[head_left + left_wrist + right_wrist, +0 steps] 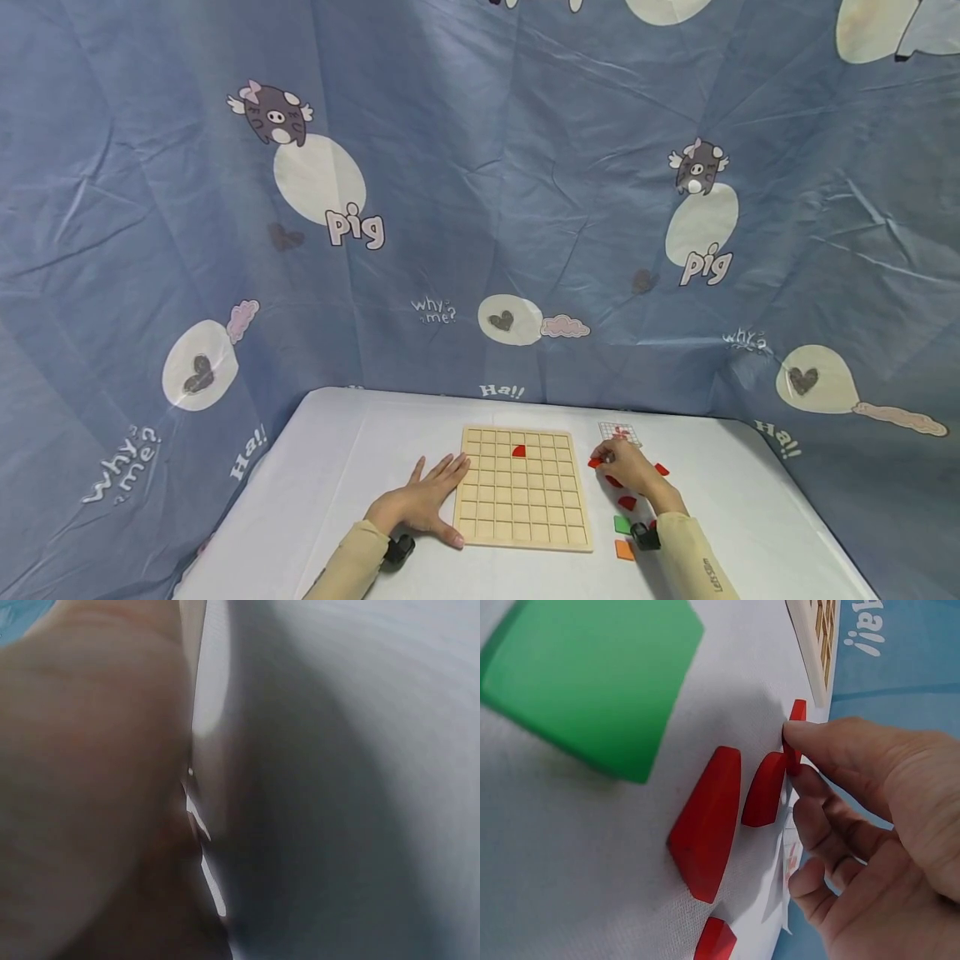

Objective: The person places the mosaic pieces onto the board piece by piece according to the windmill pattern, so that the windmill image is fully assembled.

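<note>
A wooden grid board (522,534) lies on the white table with one red quarter-circle piece (519,451) in an upper cell. Fingers spread, my left hand (429,500) rests at the board's left edge; its wrist view shows mostly palm and tablecloth. To the right of the board my right hand (628,467) pinches a red piece (798,712) between thumb and fingers. Below that hand lie more red pieces (709,825), one of them (765,791) close beside the pinched one. Whether the pinched piece still touches the table I cannot tell.
A green square (622,524) and an orange square (624,550) lie near the right wrist. Behind the right hand is a paper card (632,434) with a printed grid and red pattern. A blue patterned curtain (450,250) surrounds the table's far sides.
</note>
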The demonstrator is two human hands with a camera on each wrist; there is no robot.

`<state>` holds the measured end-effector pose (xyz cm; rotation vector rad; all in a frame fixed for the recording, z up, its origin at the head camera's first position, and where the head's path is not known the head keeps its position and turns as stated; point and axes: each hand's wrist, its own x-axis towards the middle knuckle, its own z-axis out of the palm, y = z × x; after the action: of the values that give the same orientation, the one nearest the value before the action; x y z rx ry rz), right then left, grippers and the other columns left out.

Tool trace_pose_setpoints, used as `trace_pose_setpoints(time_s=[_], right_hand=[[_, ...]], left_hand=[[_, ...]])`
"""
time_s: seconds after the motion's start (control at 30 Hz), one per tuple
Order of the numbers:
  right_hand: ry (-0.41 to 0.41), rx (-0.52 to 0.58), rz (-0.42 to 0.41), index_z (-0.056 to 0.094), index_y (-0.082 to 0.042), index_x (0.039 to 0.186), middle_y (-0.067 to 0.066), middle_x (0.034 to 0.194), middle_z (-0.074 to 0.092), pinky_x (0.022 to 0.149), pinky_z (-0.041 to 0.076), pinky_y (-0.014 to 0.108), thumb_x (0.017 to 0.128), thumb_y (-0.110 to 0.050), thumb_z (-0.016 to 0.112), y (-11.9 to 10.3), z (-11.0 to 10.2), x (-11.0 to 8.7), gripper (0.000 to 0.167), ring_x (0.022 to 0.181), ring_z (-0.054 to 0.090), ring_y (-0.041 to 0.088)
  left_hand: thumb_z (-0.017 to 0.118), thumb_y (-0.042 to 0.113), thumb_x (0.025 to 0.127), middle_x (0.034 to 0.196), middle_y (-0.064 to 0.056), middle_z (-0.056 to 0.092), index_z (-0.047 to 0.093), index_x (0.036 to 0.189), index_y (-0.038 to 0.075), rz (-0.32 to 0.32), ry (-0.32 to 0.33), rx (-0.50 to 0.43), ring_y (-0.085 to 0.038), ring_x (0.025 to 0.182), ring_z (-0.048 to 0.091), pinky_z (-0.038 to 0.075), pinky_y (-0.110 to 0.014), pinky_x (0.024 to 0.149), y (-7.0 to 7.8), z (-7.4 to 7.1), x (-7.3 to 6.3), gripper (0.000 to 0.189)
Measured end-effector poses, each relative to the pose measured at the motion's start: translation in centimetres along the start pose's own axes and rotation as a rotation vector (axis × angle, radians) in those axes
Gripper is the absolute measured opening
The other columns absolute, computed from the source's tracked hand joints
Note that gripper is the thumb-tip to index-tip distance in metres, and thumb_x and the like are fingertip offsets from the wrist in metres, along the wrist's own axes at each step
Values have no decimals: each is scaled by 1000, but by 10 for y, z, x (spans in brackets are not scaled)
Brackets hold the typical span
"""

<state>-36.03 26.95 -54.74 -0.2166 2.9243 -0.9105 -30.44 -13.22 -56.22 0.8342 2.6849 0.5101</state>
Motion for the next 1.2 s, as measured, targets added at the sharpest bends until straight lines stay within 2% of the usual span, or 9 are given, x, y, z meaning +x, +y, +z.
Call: trace_pose_setpoints(time_s=[0.27, 0.47, 0.63, 0.77, 0.9, 1.2], right_hand=[[7, 1, -30, 71, -8, 93, 2, 90, 65, 68, 49, 29, 78, 5, 69, 0, 0, 1, 20, 78, 52, 15], [5, 27, -14, 70, -8, 96, 2, 92, 64, 71, 52, 30, 79, 4, 69, 0, 0, 2, 22, 81, 53, 17], [40, 27, 23, 64, -3, 104, 4, 93, 64, 73, 54, 33, 84, -11, 71, 1, 0, 1, 22, 81, 57, 15], [67, 14, 78, 59, -3, 99, 4, 84, 61, 63, 47, 28, 84, -27, 76, -1, -2, -1, 33, 70, 54, 14], [51, -10, 107, 57, -5, 94, 3, 78, 57, 55, 41, 25, 80, -33, 78, -2, -2, -2, 38, 65, 51, 14], [38, -10, 131, 60, -5, 89, 2, 75, 58, 54, 43, 25, 79, -23, 79, -4, 0, -2, 28, 65, 51, 14]], left_hand=[[75, 71, 61, 164, -4, 4, 9, 156, 13, -8, -3, -10, -28, 152, 3, -8, -62, 118, 0, 1, 0, 130], [76, 70, 60, 164, -5, 4, 9, 156, 12, -9, 3, 1, -29, 151, 4, -7, -62, 118, 0, 0, 1, 131], [76, 69, 62, 164, -6, 4, 9, 156, 11, 0, -4, -19, -30, 151, 3, -8, -64, 117, 1, -1, 0, 129], [76, 67, 63, 164, -8, 5, 10, 156, 10, 7, 1, -32, -31, 151, 3, -9, -64, 116, 2, -3, -1, 128], [76, 67, 63, 164, -8, 6, 10, 156, 9, 8, 7, -27, -31, 151, 4, -9, -64, 117, 3, -2, -1, 128], [75, 69, 63, 164, -7, 6, 10, 156, 10, 7, 3, -16, -31, 151, 4, -8, -64, 117, 3, -2, -1, 128]])
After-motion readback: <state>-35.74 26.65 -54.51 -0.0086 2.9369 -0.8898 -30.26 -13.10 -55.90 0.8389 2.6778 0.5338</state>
